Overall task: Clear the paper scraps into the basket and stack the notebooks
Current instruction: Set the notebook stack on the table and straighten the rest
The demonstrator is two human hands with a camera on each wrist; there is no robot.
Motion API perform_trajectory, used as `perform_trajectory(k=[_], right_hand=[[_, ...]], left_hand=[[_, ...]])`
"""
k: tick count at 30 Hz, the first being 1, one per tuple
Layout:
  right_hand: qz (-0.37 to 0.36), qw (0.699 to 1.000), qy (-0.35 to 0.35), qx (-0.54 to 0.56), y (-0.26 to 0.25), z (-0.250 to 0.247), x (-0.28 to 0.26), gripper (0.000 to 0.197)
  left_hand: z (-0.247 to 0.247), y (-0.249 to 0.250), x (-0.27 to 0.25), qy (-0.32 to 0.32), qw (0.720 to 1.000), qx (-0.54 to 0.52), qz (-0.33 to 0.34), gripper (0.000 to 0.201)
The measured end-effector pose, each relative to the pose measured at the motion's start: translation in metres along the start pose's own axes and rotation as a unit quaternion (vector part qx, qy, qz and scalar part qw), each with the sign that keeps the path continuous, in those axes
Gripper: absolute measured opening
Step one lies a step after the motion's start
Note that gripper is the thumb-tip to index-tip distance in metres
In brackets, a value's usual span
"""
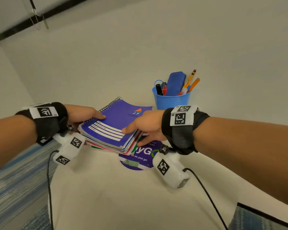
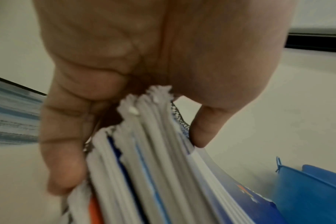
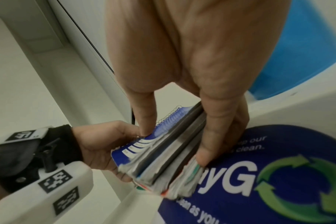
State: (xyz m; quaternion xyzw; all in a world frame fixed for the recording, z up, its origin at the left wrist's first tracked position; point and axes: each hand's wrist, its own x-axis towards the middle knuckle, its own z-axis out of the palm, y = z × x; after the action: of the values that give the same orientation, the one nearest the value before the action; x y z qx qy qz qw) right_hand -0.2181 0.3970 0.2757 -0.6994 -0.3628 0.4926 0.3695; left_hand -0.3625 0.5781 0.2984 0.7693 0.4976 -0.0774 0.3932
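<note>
A stack of notebooks (image 1: 113, 128) sits between both hands just above the white table, a purple spiral-bound one on top. My left hand (image 1: 83, 118) grips the stack's left edge, thumb on the top cover and fingers underneath; the left wrist view shows the page edges (image 2: 144, 159) pinched between thumb and fingers. My right hand (image 1: 145, 128) grips the right edge the same way, thumb on the cover, fingers below the stack (image 3: 163, 159). A blue basket (image 1: 172, 98) stands behind on the right, holding pens, pencils and a blue case. No paper scraps show.
A round purple sticker (image 1: 140, 156) with white lettering and green arrows lies on the table (image 1: 106, 196) under the stack's near right corner. Striped blue carpet (image 1: 15, 180) shows past the table's left edge. Cables hang from both wrist cameras.
</note>
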Motion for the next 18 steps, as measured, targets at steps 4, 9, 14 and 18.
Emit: perform_trajectory(k=[4, 9, 14, 18], right_hand=[[-0.021, 0.999, 0.029, -0.031, -0.003, -0.002, 0.011, 0.046], [-0.012, 1.000, 0.026, -0.003, 0.000, -0.002, 0.021, 0.054], [-0.008, 1.000, 0.013, 0.009, 0.001, -0.001, 0.020, 0.050], [-0.008, 1.000, 0.004, 0.019, 0.002, -0.003, 0.015, 0.051]], left_hand=[[0.002, 0.005, 0.007, 0.028, 0.998, -0.044, 0.025, 0.045], [0.011, 0.013, 0.009, 0.043, 0.998, -0.019, 0.045, 0.035], [0.020, 0.022, 0.005, 0.079, 0.996, 0.018, 0.048, 0.027], [0.019, 0.026, -0.001, 0.060, 0.997, 0.012, 0.047, 0.029]])
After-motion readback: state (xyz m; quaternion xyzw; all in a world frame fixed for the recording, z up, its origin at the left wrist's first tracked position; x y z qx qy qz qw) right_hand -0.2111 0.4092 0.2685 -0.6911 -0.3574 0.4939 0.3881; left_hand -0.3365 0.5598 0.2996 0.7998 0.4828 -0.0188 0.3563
